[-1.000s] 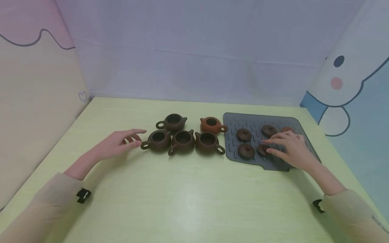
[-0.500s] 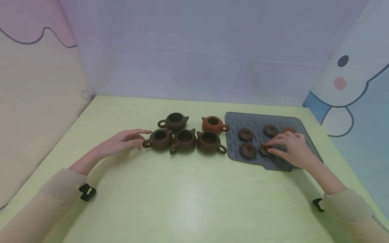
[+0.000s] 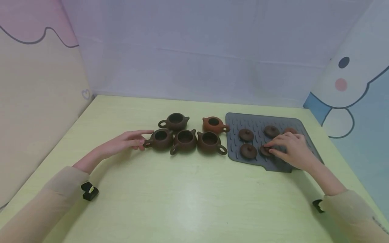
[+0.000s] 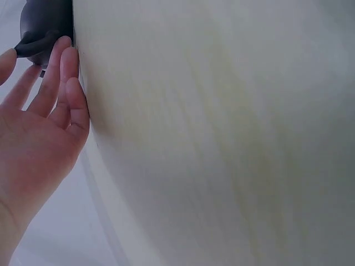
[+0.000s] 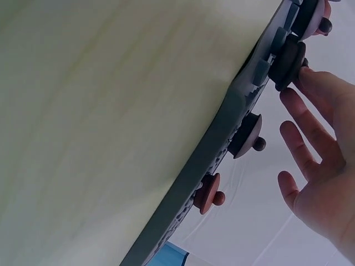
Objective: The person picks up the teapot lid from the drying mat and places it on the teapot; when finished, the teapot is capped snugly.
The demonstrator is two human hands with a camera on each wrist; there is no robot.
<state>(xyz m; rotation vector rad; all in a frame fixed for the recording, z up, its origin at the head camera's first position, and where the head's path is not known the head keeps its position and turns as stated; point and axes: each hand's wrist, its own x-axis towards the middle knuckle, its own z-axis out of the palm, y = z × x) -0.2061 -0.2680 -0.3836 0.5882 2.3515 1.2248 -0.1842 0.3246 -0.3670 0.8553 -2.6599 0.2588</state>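
Dark brown lidless teapots stand in two rows in the head view. At the front-left teapot (image 3: 162, 140), my left hand (image 3: 126, 143) has its fingers around the handle (image 4: 39, 45), thumb on one side and loosely extended fingers on the other. The index finger reaches along the teapot's side. Over the grey mat (image 3: 237, 120), my right hand (image 3: 291, 148) pinches a small brown teapot lid (image 3: 265, 150) at its knob with thumb and forefinger. The other right fingers spread apart in the right wrist view. Part of that lid is hidden under the fingers.
Several more lids, including a brown lid (image 3: 248, 151) and a reddish lid (image 3: 290, 130), lie on the mat. A reddish teapot (image 3: 213, 125) stands beside the mat's left edge. Other dark teapots (image 3: 185, 141) sit close to the front-left one. A curtain (image 3: 188, 67) hangs behind the table.
My left hand has moved right, its fingers coming up to the front-left teapot's handle. The right hand has stayed at the same lid, with its fingertips closer around the knob.
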